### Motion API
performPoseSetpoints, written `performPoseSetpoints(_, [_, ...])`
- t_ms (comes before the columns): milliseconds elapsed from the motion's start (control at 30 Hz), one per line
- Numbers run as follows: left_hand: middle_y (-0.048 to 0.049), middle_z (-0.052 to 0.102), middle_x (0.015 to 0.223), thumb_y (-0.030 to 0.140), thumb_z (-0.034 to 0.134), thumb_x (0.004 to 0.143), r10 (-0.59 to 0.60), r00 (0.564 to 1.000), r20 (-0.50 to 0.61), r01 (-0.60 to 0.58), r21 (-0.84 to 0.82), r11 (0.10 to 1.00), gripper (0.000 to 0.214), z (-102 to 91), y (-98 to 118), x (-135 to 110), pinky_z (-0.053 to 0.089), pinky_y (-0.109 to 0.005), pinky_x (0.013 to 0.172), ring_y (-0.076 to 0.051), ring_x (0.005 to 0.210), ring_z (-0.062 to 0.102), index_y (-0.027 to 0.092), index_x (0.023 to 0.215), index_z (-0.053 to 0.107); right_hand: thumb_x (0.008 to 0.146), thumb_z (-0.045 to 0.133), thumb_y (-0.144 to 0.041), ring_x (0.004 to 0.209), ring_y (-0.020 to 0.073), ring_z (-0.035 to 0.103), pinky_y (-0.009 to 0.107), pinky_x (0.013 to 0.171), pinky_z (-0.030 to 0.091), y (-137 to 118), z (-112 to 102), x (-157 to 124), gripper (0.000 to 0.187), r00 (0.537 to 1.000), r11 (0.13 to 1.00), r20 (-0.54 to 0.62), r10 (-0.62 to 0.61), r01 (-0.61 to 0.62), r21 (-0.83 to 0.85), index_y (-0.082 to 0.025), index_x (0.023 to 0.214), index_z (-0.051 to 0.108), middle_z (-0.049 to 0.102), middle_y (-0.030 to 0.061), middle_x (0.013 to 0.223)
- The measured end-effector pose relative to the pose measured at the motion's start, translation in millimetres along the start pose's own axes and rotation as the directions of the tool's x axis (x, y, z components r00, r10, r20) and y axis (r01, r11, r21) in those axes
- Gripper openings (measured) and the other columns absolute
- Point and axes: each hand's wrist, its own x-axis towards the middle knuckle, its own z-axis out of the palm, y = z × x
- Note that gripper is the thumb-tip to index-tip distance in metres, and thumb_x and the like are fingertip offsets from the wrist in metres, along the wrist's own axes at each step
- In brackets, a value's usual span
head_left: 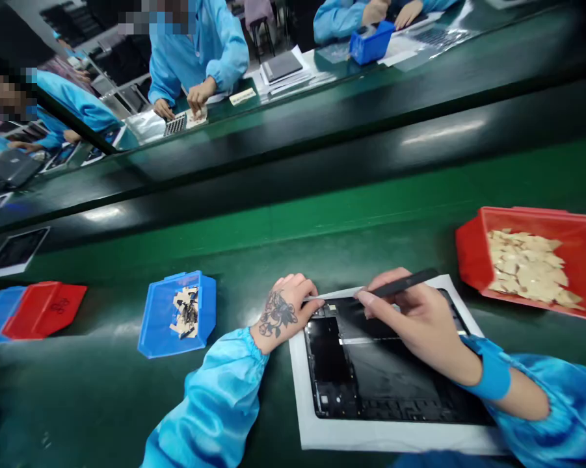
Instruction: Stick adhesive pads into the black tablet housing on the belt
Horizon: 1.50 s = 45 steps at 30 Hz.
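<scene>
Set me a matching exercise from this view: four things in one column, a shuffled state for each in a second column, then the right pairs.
Things:
1. Red plastic bin
2. Blue plastic bin
3. Black pen-shaped tool
4. Left hand

States:
A. Held in the right hand
B. Holds beige and dark strips
C. Fingers on the top edge of the black tablet panel
D. Full of beige pieces

Pairs: 1-D, 2-B, 3-A, 4-C
</scene>
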Motion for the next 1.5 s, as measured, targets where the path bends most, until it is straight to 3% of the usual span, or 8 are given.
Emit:
performPoseSetpoints(433, [-0.0003,0.056,0.071,0.024,0.041,0.098,-0.034,0.997,-0.071,0.042,0.117,0.992,0.024,-13.5,0.4,1.7,0.042,-0.027,0.064,-0.015,0.066,0.053,0.018,0.077,0.051,0.086,0.070,-0.021,0.059,0.0126,0.063,0.025,0.053,0.052,-39.2,-55.3,20.9,0.009,0.883,0.940,-0.356,-0.305,0.339,0.037,-0.018,0.084,0.061,0.062,-0.0012,0.071])
performPoseSetpoints(600, [-0.0047,0.065,0.095,0.025,0.040,0.095,-0.034,0.980,-0.198,0.075,0.201,0.977,0.023,-65.9,-36.1,34.9,0.047,-0.029,0.084,-0.018,0.091,0.061,0.019,0.100,0.061,0.088,0.068,-0.022,0.068,0.0154,0.065,0.027,0.057,0.052,-42.0,-63.7,22.4,0.008,0.863,0.925,-0.376,-0.337,0.377,0.037,-0.020,0.086,0.061,0.060,-0.0018,0.069])
performPoseSetpoints(867, [-0.0088,0.064,0.090,0.021,0.042,0.088,-0.074,0.886,-0.458,0.282,0.404,0.870,0.028,-175.9,-109.1,101.5,0.049,-0.033,0.086,-0.023,0.091,0.060,0.017,0.089,0.069,0.091,0.063,-0.025,0.070,0.0123,0.066,0.020,0.058,0.052,-43.4,-65.5,24.8,0.023,0.835,0.898,-0.335,-0.436,0.381,-0.221,-0.025,0.069,0.061,0.063,0.0001,0.068])
performPoseSetpoints(1100, [-0.0211,0.041,0.145,0.021,0.049,0.092,0.001,0.731,-0.682,0.400,0.430,0.809,0.040,-205.5,-118.9,107.9,0.020,-0.058,0.114,-0.037,0.139,0.030,0.010,0.130,0.056,0.088,0.065,-0.036,0.052,0.0118,0.061,0.018,0.048,0.053,-30.6,-57.3,27.7,0.013,0.880,0.939,-0.330,-0.341,0.305,-0.158,-0.028,0.077,0.064,0.063,-0.0011,0.065])
performPoseSetpoints(1267, [-0.0169,0.009,0.160,0.036,0.044,0.097,0.127,0.683,-0.719,0.333,0.461,0.823,0.060,-158.0,-34.6,74.6,0.007,-0.059,0.119,-0.034,0.149,-0.001,0.012,0.150,0.030,0.089,0.060,-0.043,0.056,0.0159,0.067,0.021,0.048,0.058,-4.8,-37.0,28.0,0.020,0.946,0.964,-0.200,-0.255,0.232,-0.130,-0.027,0.079,0.065,0.067,0.0010,0.071])
performPoseSetpoints(1333, [-0.0056,0.017,0.161,0.045,0.042,0.097,0.193,0.763,-0.617,0.204,0.513,0.834,0.056,-112.1,3.4,47.1,0.015,-0.055,0.121,-0.028,0.149,0.007,0.027,0.149,0.032,0.097,0.046,-0.039,0.073,0.0187,0.071,0.026,0.060,0.061,9.3,-25.5,25.9,0.024,0.955,0.940,-0.114,-0.274,0.240,-0.244,-0.027,0.088,0.065,0.071,0.0036,0.084])
performPoseSetpoints(1400, [0.0007,0.021,0.159,0.051,0.042,0.096,0.268,0.918,-0.291,-0.066,0.555,0.829,0.053,-57.3,26.0,17.4,0.023,-0.062,0.116,-0.031,0.147,0.018,0.037,0.146,0.036,0.100,0.037,-0.030,0.088,0.0202,0.071,0.031,0.072,0.062,22.7,-13.6,23.2,0.026,0.940,0.851,0.000,-0.340,0.307,-0.426,-0.024,0.101,0.062,0.071,0.0075,0.097])
performPoseSetpoints(1500, [-0.0037,0.024,0.157,0.062,0.042,0.092,0.323,0.946,-0.037,-0.260,0.508,0.821,0.068,17.0,21.4,-14.4,0.036,-0.063,0.108,-0.034,0.143,0.030,0.033,0.151,0.027,0.095,0.033,-0.018,0.091,0.0202,0.069,0.033,0.078,0.060,40.2,2.1,20.4,0.027,0.934,0.759,0.142,-0.328,0.350,-0.549,-0.021,0.099,0.059,0.067,0.0098,0.101])
